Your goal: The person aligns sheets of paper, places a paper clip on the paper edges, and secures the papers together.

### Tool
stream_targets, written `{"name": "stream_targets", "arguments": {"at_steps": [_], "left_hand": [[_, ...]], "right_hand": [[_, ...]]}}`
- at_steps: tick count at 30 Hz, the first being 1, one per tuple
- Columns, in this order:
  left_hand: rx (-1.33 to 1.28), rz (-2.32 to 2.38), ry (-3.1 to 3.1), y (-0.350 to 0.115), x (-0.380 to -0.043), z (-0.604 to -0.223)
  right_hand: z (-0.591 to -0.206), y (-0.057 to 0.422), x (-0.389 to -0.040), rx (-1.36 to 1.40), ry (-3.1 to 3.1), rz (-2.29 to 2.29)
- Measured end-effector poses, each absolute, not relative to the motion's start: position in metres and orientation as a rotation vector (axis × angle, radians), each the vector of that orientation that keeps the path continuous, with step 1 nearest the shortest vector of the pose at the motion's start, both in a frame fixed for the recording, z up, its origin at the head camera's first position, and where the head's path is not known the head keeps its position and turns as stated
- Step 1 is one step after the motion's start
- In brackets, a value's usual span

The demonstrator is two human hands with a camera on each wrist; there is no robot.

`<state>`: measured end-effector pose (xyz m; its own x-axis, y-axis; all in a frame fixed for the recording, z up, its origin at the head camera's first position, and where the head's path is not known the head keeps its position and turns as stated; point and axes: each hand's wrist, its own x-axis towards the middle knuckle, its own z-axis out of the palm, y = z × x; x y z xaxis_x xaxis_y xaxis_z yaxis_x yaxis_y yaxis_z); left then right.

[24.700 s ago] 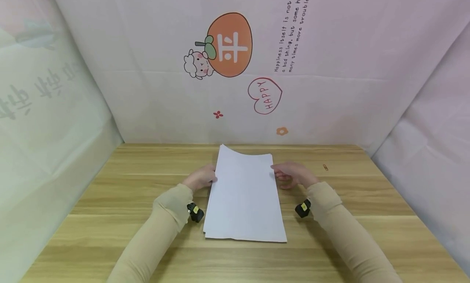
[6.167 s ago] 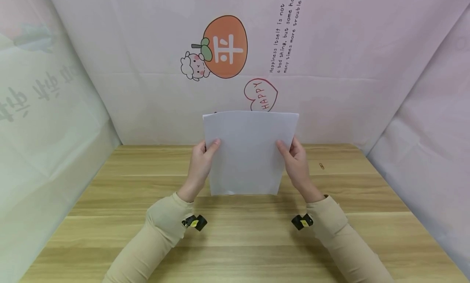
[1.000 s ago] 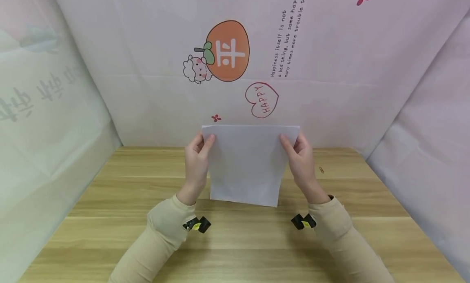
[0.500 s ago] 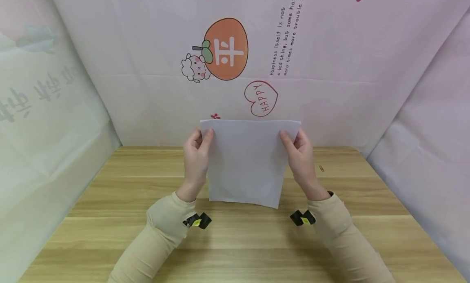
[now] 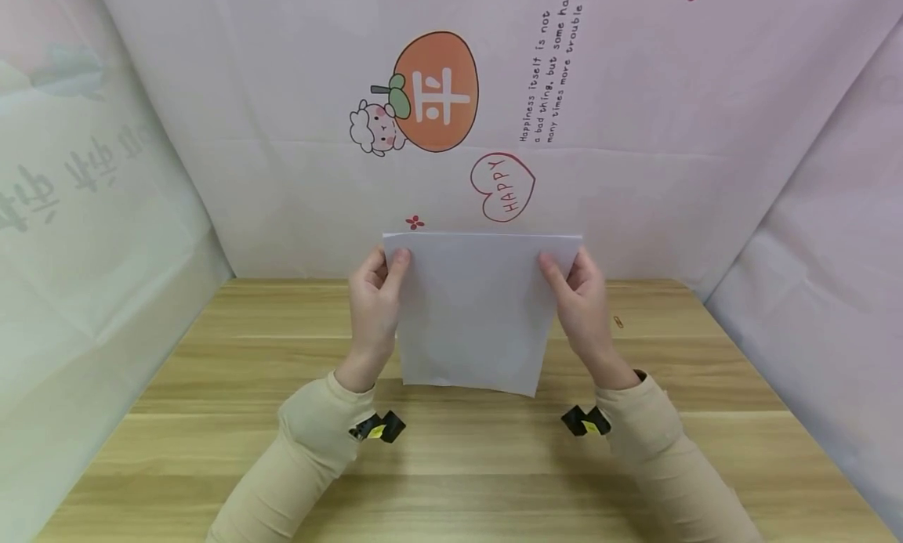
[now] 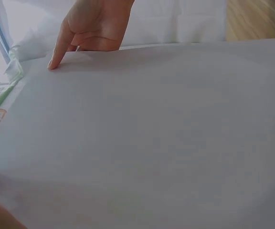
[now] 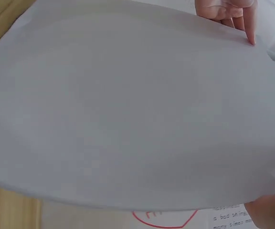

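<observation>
A stack of white paper (image 5: 473, 316) is held up, tilted, over the wooden table, its blank face filling most of both wrist views. Near its top left corner my left hand (image 5: 374, 308) pinches the side edge, thumb on the front and fingers behind. My right hand (image 5: 584, 312) grips the opposite edge the same way, close to the top right corner. In the left wrist view the right hand (image 6: 98, 26) shows across the sheet; the left hand (image 7: 230, 13) appears likewise in the right wrist view. The fingers behind the paper are mostly hidden.
A small reddish paper clip (image 5: 618, 322) lies on the wooden table (image 5: 466, 480), right of the paper. Printed white cloth (image 5: 303, 206) stands behind the table and along both sides. Each wrist carries a small black camera (image 5: 388, 426).
Long before, the stack lay on the table between the hands; now both hands hold it up. Since about six seconds ago the grips have shifted toward the top corners. The last second shows only slight movement.
</observation>
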<state>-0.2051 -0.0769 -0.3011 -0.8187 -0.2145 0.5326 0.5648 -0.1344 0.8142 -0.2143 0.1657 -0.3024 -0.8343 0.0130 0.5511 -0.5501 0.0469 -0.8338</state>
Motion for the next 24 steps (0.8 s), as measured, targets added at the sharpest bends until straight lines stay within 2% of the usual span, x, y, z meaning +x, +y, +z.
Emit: {"name": "stream_targets", "arguments": {"at_steps": [24], "left_hand": [[-0.312,-2.009,-1.791,-0.079,-0.21,-0.334]], "right_hand": [[-0.329,0.174,-0.222,0.573,-2.034,1.885]]}}
